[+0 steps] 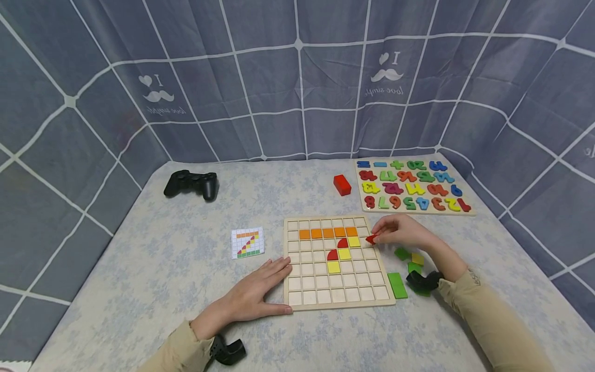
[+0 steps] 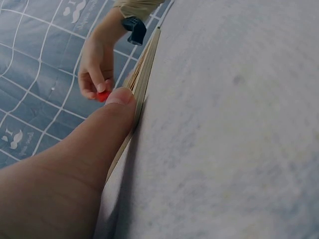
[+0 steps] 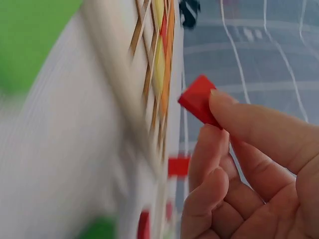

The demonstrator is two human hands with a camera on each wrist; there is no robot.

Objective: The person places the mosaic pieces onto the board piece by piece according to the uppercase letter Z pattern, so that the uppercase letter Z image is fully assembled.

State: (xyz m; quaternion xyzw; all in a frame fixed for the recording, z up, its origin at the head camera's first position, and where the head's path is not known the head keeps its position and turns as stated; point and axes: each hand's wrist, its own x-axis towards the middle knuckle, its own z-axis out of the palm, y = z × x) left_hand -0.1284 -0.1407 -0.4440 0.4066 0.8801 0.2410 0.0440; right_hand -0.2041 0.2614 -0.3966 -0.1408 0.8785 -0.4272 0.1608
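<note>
My right hand (image 1: pixel 401 230) pinches a small red piece (image 1: pixel 371 239) between thumb and fingertips, above the right edge of the wooden grid board (image 1: pixel 341 306). In the right wrist view the red piece (image 3: pixel 199 98) shows flat-faced, held by my right hand (image 3: pixel 259 174). My left hand (image 1: pixel 253 294) lies with straight fingers against the board's left edge; its thumb (image 2: pixel 107 117) touches the rim in the left wrist view. On the board are a row of orange squares (image 1: pixel 328 233), yellow squares (image 1: pixel 344 254) and two red rounded pieces (image 1: pixel 332 254).
Left of the board lies a pattern card (image 1: pixel 248 243). Green pieces (image 1: pixel 397 285) and a yellow one (image 1: pixel 417 259) lie to its right. Farther back are a red block (image 1: pixel 342 185), a number board (image 1: pixel 413 211) and a black game controller (image 1: pixel 191 184).
</note>
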